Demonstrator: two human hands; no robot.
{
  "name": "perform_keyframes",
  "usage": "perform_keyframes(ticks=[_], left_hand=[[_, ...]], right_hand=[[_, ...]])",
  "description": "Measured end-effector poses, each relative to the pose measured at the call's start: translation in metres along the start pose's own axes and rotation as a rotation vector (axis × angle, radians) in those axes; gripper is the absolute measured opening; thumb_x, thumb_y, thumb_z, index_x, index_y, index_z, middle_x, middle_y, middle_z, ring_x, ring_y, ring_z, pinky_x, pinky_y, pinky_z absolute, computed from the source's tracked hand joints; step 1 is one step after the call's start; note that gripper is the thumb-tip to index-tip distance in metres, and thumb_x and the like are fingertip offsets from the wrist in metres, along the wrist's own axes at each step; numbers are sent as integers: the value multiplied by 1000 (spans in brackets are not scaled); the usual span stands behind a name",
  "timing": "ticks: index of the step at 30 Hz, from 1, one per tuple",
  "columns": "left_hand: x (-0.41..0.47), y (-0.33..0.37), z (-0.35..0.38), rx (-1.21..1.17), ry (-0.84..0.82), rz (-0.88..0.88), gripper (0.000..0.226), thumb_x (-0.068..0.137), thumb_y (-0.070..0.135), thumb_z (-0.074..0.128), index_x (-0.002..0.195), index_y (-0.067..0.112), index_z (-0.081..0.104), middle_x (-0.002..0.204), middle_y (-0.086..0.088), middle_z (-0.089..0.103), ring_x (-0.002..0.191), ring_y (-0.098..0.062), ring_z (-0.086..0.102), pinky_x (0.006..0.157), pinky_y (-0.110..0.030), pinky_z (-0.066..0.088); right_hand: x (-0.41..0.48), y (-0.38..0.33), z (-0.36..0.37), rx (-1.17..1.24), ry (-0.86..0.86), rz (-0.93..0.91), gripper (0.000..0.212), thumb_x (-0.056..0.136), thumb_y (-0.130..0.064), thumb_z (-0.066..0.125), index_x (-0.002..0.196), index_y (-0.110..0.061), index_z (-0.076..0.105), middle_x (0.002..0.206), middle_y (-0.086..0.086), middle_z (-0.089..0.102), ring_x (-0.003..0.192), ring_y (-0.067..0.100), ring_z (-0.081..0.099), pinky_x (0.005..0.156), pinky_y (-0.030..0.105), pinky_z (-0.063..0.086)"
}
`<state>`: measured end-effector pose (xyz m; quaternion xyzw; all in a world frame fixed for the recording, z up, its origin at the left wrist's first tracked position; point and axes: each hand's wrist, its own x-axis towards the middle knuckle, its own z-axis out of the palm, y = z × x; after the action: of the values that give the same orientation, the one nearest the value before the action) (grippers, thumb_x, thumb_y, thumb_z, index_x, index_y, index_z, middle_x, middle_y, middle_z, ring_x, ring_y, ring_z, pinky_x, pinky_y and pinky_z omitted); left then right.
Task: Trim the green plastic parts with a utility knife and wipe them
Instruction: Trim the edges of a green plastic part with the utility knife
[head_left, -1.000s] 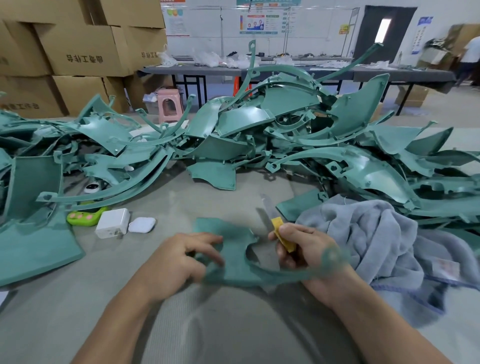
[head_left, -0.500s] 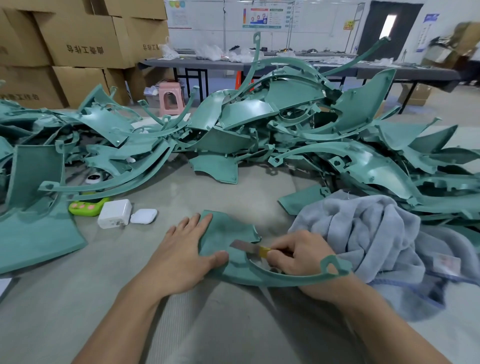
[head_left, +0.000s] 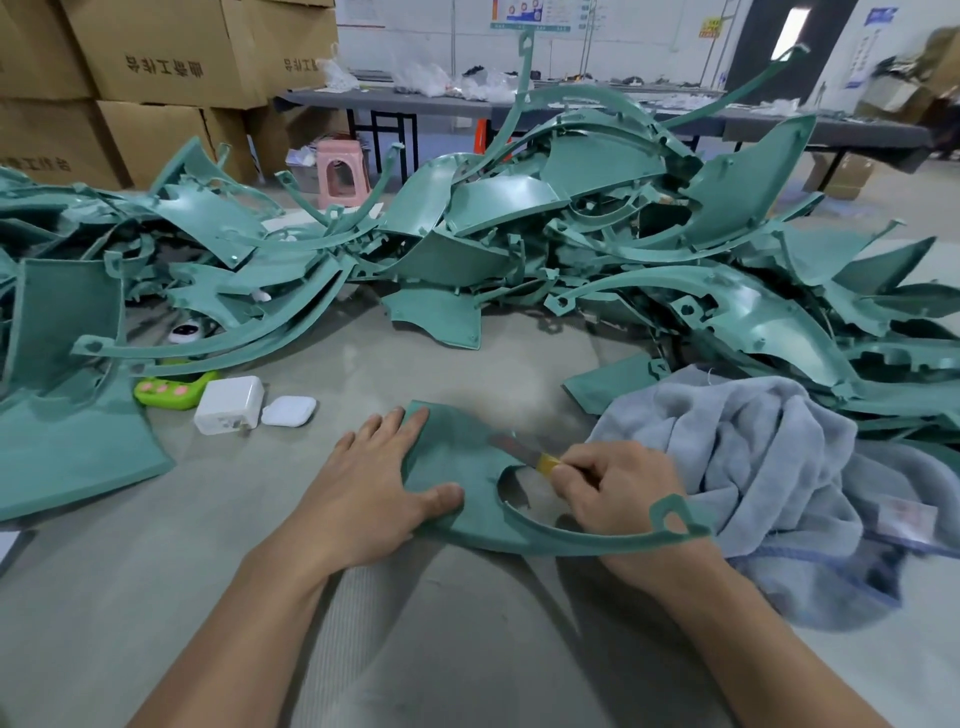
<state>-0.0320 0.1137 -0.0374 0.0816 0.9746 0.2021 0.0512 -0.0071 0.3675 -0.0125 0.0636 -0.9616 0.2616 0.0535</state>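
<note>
Our left hand (head_left: 363, 493) lies flat, fingers straight, pressing the green plastic part (head_left: 462, 452) onto the bench (head_left: 467, 364) just in front of us. Our right hand (head_left: 618, 493) is curled tight round the yellow-bodied utility knife (head_left: 524, 454), whose blade rests on the part's upper edge beside the cut-out. The part's thin curved arm crosses over our right wrist. A grey towel (head_left: 753, 457) lies bunched just right of it, and a pile of green parts (head_left: 519, 234) sprawls behind.
</note>
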Motion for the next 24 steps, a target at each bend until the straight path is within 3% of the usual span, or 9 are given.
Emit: perform_keyframes(ticks=[3, 7, 10, 12, 15, 21, 24], left_hand=[[0, 1, -1, 9, -10, 0, 97, 85, 75, 48, 162, 39, 0, 171, 9, -2, 157, -13, -3, 128, -36, 1], [1, 1, 0, 16, -8, -8, 98, 85, 76, 48, 162, 39, 0, 171, 8, -1, 157, -13, -2, 128, -37, 2], [1, 0, 1, 7, -7, -6, 98, 84, 76, 48, 162, 39, 1, 171, 8, -1, 157, -13, -2, 128, -37, 1], [1, 0, 1, 7, -5, -7, 101, 81, 80, 44, 162, 39, 1, 171, 8, 0, 157, -13, -2, 128, -37, 2], [1, 0, 1, -8, -14, -14, 107, 72, 84, 38, 162, 39, 1, 171, 8, 0, 157, -13, -2, 127, -37, 2], [0, 1, 0, -12, -6, -19, 103, 77, 81, 42, 162, 40, 1, 171, 9, -1, 157, -12, -3, 128, -37, 1], [0, 3, -1, -8, -14, -23, 101, 80, 79, 44, 162, 40, 1, 171, 9, -1, 157, -12, -4, 128, -37, 1]], right_hand=[[-1, 2, 0, 59, -86, -42, 28, 97, -37, 61, 70, -33, 66, 61, -14, 63, 59, 7, 57, 49, 20, 41], [-1, 5, 0, 38, -17, -18, 29, 98, -40, 59, 74, -28, 70, 62, -14, 64, 62, 6, 59, 50, 17, 39], [-5, 2, 1, 29, -127, -41, 21, 97, -41, 59, 84, -35, 74, 68, -17, 67, 64, 5, 61, 53, 21, 47], [-6, 3, -1, -4, -84, -14, 24, 98, -43, 58, 81, -33, 72, 67, -15, 67, 62, 5, 61, 57, 26, 51], [-7, 5, -4, 81, -51, -32, 27, 97, -39, 61, 75, -27, 70, 65, -10, 65, 62, 9, 59, 51, 27, 45], [-6, 11, -16, 172, -265, -151, 25, 97, -27, 65, 74, -18, 73, 65, 6, 62, 61, 22, 54, 59, 41, 44], [-6, 16, -25, 239, -344, -174, 31, 97, -21, 66, 68, -11, 67, 63, 12, 55, 55, 13, 43, 55, 32, 36]])
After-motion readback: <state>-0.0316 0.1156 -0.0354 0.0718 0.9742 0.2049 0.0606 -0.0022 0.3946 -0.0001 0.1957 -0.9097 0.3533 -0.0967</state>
